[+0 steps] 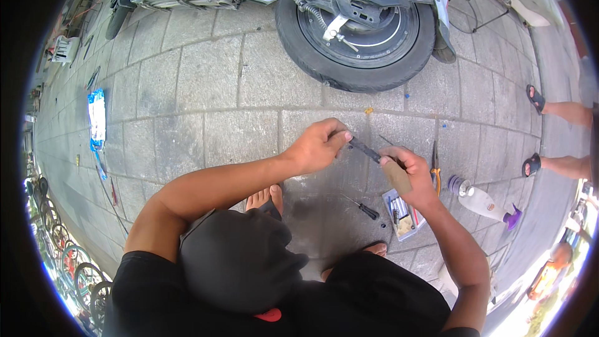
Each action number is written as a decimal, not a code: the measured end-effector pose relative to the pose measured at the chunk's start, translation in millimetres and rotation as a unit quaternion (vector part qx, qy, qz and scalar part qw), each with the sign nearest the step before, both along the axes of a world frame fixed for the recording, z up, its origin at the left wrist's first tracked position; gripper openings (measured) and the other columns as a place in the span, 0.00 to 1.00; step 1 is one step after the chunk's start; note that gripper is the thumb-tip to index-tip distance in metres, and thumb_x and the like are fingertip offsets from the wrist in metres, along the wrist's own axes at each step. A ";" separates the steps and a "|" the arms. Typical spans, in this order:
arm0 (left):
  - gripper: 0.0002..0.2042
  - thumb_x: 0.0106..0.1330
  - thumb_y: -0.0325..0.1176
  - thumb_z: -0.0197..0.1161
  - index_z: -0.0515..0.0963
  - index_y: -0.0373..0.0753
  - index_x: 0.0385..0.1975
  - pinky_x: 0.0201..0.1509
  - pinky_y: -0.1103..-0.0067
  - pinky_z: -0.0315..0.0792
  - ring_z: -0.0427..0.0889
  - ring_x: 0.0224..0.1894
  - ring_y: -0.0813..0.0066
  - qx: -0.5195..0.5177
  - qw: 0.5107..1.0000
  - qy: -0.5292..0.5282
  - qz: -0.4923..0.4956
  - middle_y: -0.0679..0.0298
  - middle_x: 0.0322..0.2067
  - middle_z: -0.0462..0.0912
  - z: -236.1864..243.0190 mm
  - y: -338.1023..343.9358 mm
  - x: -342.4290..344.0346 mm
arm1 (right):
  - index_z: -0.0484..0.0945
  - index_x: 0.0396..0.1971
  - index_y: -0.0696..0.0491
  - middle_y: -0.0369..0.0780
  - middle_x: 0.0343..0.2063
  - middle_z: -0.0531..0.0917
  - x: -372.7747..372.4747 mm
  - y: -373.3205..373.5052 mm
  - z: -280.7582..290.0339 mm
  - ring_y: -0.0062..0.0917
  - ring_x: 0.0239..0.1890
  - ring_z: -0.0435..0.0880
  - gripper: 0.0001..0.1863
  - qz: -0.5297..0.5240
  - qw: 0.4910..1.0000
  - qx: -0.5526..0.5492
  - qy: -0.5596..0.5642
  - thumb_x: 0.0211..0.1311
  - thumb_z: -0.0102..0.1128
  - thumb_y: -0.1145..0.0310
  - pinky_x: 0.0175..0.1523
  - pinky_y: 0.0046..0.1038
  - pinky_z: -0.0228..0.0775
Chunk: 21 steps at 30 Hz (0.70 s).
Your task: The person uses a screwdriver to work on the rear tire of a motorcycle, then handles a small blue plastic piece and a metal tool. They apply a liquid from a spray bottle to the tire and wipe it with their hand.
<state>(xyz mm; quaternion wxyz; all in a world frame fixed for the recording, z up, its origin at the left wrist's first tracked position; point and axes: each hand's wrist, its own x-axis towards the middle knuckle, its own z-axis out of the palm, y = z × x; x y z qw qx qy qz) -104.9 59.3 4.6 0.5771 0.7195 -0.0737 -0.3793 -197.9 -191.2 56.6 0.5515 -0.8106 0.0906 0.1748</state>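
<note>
Between my hands is a thin dark strip (pixel 365 148). My left hand (pixel 324 143) pinches its upper left end with thumb and index finger. My right hand (pixel 409 175) grips its lower right end; a tan piece (pixel 396 176) lies along the thumb, unclear what it is. Below them on the paving lie a screwdriver (pixel 368 211) and a clear box (pixel 399 212) of small items. Orange-handled pliers (pixel 435 178) lie just beyond my right hand, beside a white bottle with a purple top (pixel 483 204).
Above my hands stands a two-wheeler with a large rear tire (pixel 352 78). A blue-and-white package (pixel 97 118) and a red-handled tool (pixel 113 193) lie at left. Another person's sandalled feet (pixel 533 100) are at right. Bicycles (pixel 75 262) line the lower left edge.
</note>
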 end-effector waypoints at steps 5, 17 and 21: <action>0.12 0.82 0.38 0.62 0.80 0.34 0.46 0.38 0.76 0.76 0.81 0.33 0.79 -0.037 0.996 -0.024 0.074 0.66 0.30 0.81 -0.1 8.8 23.3 | 0.86 0.48 0.55 0.41 0.31 0.82 52.4 12.7 9.0 0.25 0.32 0.83 0.09 0.099 0.983 -0.091 -0.125 0.76 0.66 0.67 0.40 0.28 0.75; 0.13 0.81 0.41 0.65 0.80 0.36 0.49 0.32 0.78 0.74 0.84 0.34 0.78 -0.074 0.970 0.072 0.218 0.68 0.33 0.82 -2.6 16.9 46.6 | 0.80 0.48 0.57 0.46 0.37 0.84 95.9 34.1 -3.0 0.39 0.35 0.87 0.08 0.097 0.978 -0.093 -0.162 0.75 0.65 0.71 0.41 0.34 0.78; 0.15 0.77 0.44 0.69 0.81 0.36 0.49 0.27 0.76 0.72 0.86 0.34 0.74 -0.092 0.937 0.177 0.287 0.67 0.37 0.84 8.4 11.1 53.4 | 0.81 0.48 0.57 0.46 0.37 0.84 123.8 35.1 5.3 0.40 0.36 0.86 0.07 0.112 0.939 -0.169 -0.278 0.75 0.64 0.74 0.42 0.36 0.78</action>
